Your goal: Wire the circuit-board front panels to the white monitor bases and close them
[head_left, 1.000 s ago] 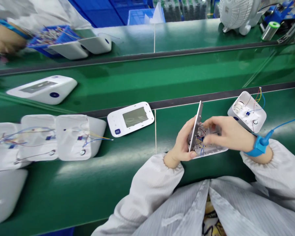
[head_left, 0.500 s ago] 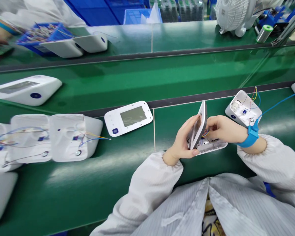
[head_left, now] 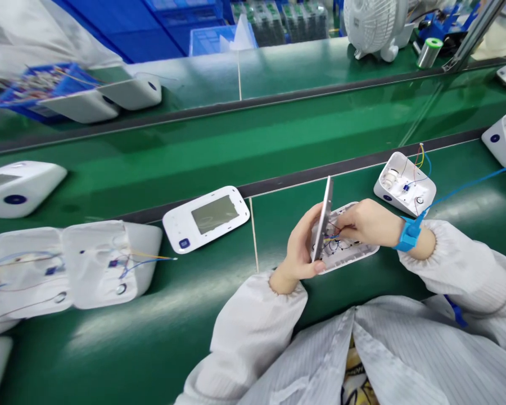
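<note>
Housing point(head_left: 356, 257) lies open below both hands. At its left end, the left hand point(head_left: 297, 244) grips an upright panel point(head_left: 322, 220); inside it, the right hand's point(head_left: 373, 222) fingers seem pinched on wires point(head_left: 332, 245). Wire handling appears underway; the next move calls for slack and a steady panel.

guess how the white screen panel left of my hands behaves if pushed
The white screen panel looks stiff and, being thin, probably light. Lying flat on the glossy green bench, it would likely slide, not roll or tip.
</note>
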{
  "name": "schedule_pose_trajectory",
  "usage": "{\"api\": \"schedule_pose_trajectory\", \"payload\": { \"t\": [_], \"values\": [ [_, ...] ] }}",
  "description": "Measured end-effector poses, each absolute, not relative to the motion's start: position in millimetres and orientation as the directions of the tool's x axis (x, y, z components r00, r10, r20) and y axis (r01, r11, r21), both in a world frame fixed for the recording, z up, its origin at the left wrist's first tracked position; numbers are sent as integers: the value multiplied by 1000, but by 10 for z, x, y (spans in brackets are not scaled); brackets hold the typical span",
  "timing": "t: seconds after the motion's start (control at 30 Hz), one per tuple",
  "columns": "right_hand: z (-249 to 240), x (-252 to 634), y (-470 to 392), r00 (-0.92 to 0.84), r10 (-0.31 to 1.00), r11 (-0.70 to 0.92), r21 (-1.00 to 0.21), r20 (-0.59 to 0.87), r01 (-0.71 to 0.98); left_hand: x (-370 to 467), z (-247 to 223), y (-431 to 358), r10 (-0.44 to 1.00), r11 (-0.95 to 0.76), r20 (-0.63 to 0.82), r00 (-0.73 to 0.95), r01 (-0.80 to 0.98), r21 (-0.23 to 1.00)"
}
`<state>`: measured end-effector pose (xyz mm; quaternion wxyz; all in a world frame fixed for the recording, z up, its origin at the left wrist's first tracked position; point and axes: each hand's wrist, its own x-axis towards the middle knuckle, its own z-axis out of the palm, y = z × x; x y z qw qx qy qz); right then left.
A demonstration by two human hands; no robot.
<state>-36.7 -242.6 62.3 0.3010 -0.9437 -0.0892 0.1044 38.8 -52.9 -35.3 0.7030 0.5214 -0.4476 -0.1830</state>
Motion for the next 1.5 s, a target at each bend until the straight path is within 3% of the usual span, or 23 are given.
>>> {"api": "schedule_pose_trajectory", "payload": {
  "t": [0.17, 0.43, 0.53, 0.67, 0.83, 0.93, 1.07, 1.23, 1.4, 1.43, 1.5],
  "values": [
    [668, -369, -2411, 981, 152, -655, -756, -124, 6, 371, -376, -534, -740, 400, 408, 534, -139, 906],
    [694, -347, -2320, 962, 34, -474, -852, -272, -224, 387, -392, -532, -724, 392, 440, 532, -208, 896],
    [739, -363, -2334, 966, 34, -605, -775, -255, -183, 391, -377, -532, -729, 388, 445, 521, -222, 895],
    [747, -364, -2379, 963, 180, -822, -569, -200, 35, 388, -372, -515, -731, 372, 446, 516, -246, 895],
    [595, -344, -2469, 931, 356, -886, -347, -83, 308, 375, -346, -508, -735, 367, 459, 499, -277, 888],
    [496, -338, -2485, 953, 303, -920, -268, -24, 285, 368, -352, -515, -738, 335, 457, 497, -318, 887],
    [427, -338, -2423, 991, 111, -968, -231, -70, 93, 326, -306, -510, -723, 229, 504, 473, -523, 821],
    [454, -299, -2432, 984, 107, -938, -342, -142, 52, 243, -99, -438, -802, -13, 483, 351, -819, 574],
    [542, -310, -2824, 951, 277, -712, -694, -136, 108, 258, -29, -337, -922, -115, 282, 264, -884, 452],
    [556, -351, -2921, 955, 260, -678, -731, -140, 78, 266, -31, -326, -937, -125, 242, 253, -887, 445],
    [561, -478, -3073, 986, 87, -633, -772, -144, -57, 275, -35, -325, -954, -143, 179, 240, -890, 433]
  ]
}}
